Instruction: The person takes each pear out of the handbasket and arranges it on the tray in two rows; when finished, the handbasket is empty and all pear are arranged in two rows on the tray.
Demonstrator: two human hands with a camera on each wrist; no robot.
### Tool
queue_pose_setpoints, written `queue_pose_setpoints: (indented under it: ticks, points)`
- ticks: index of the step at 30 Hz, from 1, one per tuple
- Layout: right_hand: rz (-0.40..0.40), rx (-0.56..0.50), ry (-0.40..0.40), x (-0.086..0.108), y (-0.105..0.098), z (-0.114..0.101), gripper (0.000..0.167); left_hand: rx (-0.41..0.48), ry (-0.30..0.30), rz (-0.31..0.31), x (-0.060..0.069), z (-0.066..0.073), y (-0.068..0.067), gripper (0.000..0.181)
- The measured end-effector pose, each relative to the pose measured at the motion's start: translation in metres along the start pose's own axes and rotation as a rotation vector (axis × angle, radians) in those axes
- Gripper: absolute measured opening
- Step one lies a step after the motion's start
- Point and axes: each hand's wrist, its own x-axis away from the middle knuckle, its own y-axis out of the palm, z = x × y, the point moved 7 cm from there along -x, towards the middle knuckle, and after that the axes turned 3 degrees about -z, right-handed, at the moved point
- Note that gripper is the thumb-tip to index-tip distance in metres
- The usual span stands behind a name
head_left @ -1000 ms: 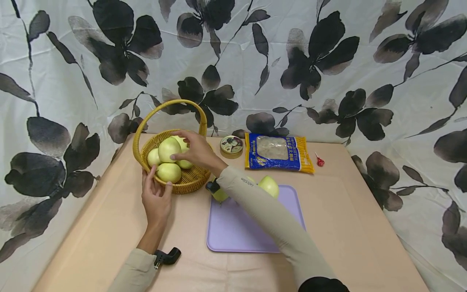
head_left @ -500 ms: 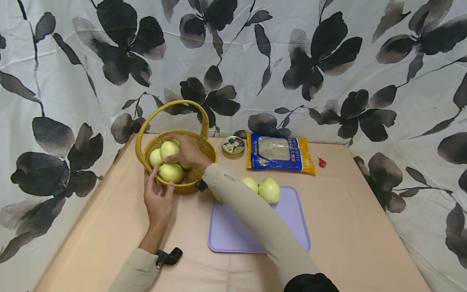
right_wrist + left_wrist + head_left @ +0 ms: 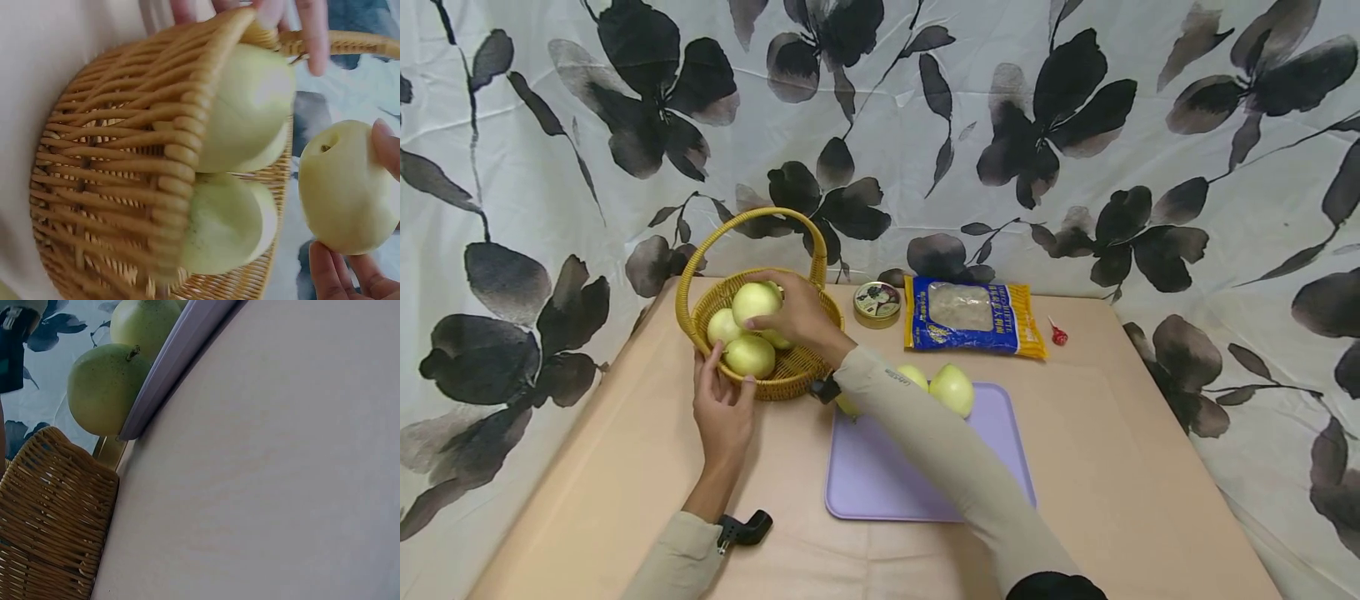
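My right hand (image 3: 797, 312) grips a pale green pear (image 3: 347, 187) over the yellow wicker basket (image 3: 796, 385), thumb on one side and fingertips on the other. More pears lie inside the basket, among them a front pear (image 3: 749, 357) and a left pear (image 3: 722, 327); my right hand partly hides others. Against the basket's front left side rests my left hand (image 3: 722, 408), its fingers fairly straight, with the thumb near the front rim. In the right wrist view, some left fingertips (image 3: 312, 37) show beside the rim.
A purple tray (image 3: 880, 487) with several pears (image 3: 952, 390) on it lies right of the basket, partly under my right sleeve. Behind it are a round tin (image 3: 876, 304), a blue and yellow packet (image 3: 967, 317) and a red lollipop (image 3: 1058, 335).
My right hand reached deeper over the pears, then drew back slightly right with the top pear in its grip. My left hand stayed at the basket.
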Motion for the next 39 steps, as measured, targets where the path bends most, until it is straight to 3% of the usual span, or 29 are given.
queue_pose_setpoints:
  ticks: [5, 14, 26, 30, 39]
  points:
    - [0.018, -0.097, -0.016, 0.018, -0.019, 0.000, 0.072, 0.009, -0.002, 0.011, -0.001, -0.002, 0.000, 0.072]
    - [0.052, -0.227, 0.029, 0.048, -0.046, 0.013, 0.070, 0.007, -0.001, 0.016, 0.000, -0.006, 0.000, 0.072]
    - [0.057, -0.340, 0.042, 0.093, -0.083, 0.030, 0.069, 0.012, -0.007, 0.024, 0.000, -0.004, -0.001, 0.072]
    - [0.073, -0.357, 0.027, 0.108, -0.097, 0.032, 0.070, 0.016, -0.009, 0.019, 0.000, -0.005, -0.001, 0.072]
    - [0.114, -0.272, 0.053, 0.146, -0.130, 0.047, 0.070, 0.017, -0.007, 0.009, -0.001, -0.005, -0.001, 0.072]
